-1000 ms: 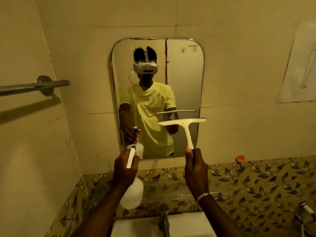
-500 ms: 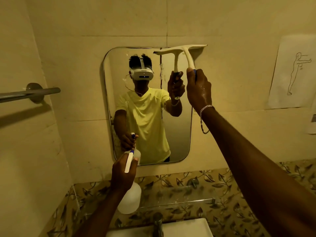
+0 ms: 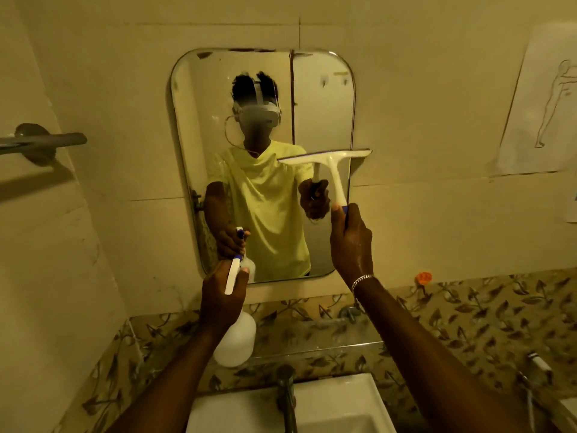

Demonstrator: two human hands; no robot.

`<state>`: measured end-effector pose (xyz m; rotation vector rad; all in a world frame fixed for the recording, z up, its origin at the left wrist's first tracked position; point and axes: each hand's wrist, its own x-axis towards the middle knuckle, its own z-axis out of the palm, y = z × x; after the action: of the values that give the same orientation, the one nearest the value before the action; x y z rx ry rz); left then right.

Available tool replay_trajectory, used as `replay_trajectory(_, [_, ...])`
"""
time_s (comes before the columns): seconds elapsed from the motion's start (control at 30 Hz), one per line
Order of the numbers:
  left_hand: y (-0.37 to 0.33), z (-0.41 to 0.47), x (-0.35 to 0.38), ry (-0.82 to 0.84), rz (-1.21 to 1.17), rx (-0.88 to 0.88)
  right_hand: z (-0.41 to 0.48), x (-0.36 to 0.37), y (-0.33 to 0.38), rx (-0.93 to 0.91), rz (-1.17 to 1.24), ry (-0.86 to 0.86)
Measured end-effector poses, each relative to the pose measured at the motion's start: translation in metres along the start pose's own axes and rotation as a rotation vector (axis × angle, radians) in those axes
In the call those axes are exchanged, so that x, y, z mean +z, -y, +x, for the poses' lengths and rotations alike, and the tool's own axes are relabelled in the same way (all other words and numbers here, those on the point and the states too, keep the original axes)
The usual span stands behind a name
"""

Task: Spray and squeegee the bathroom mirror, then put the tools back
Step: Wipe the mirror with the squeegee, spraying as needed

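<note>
**Streaks could be left on the glass**

The squeegee [image 3: 327, 159] is held by its handle in the right hand [image 3: 351, 242], with the fingers closed tight around it. Its blade is laid flat across the right half of the mirror [image 3: 199, 126], about halfway down, and seems to be touching the glass. The spray bottle [image 3: 235, 339] is gripped around its neck by the left hand [image 3: 220, 296], just below the mirror's bottom edge and above the sink [image 3: 343, 398].

If the blade is tipped or lifted off the glass, wet lines could be left behind. The right end of the blade sticks out past the mirror's side, so it could be caught on the edge. The right hand looks wet, so the handle could be let slip. The bottle could be dropped into the sink below the mirror.
</note>
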<state>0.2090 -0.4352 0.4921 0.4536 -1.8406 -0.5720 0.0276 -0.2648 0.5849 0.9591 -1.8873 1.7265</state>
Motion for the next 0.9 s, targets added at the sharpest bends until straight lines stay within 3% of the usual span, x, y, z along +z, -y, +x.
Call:
replay_trajectory(0.43, [-0.003, -0.001, -0.002, 0.005, 0.038, -0.032, -0.165, 0.008, -0.099, 0.280, -0.004, 0.128])
replay_trajectory(0.9, [-0.020, -0.003, -0.012, -0.010, 0.031, -0.046, -0.193, 0.005, -0.107, 0.422, -0.040, 0.180])
